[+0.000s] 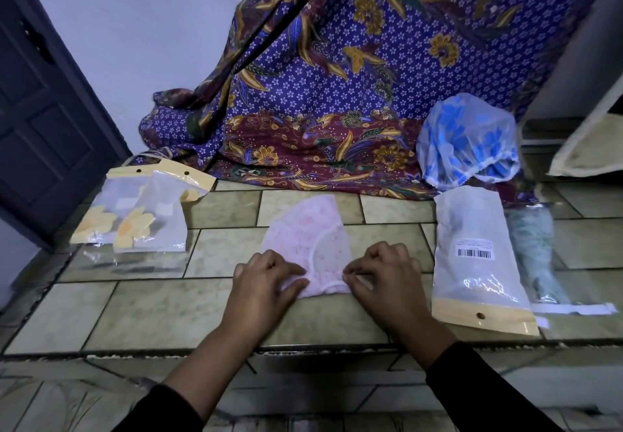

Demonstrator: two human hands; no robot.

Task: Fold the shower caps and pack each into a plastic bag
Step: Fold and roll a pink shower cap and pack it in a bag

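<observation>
pink shower cap (303, 229) is lying folded at the centre of the tiled worktop (168, 310). left hand (266, 280) fingers are curling and pinching its near-left edge. right hand (384, 276) fingers are pinching its elastic rim, near right. barcoded plastic bag (478, 229) is lying just right of the cap. blue floral shower cap (468, 138) is sitting far right.

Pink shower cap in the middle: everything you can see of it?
The pink shower cap is thin, translucent pale pink plastic with a faint print and a white gathered elastic hem. It lies flat on the tiled surface, folded into a fan shape, rounded end away from the person, hem nearest. A curved hem line shows through the top layer. The left hand pinches its near left corner, the right hand its near right corner. Nothing else touches it.
</observation>
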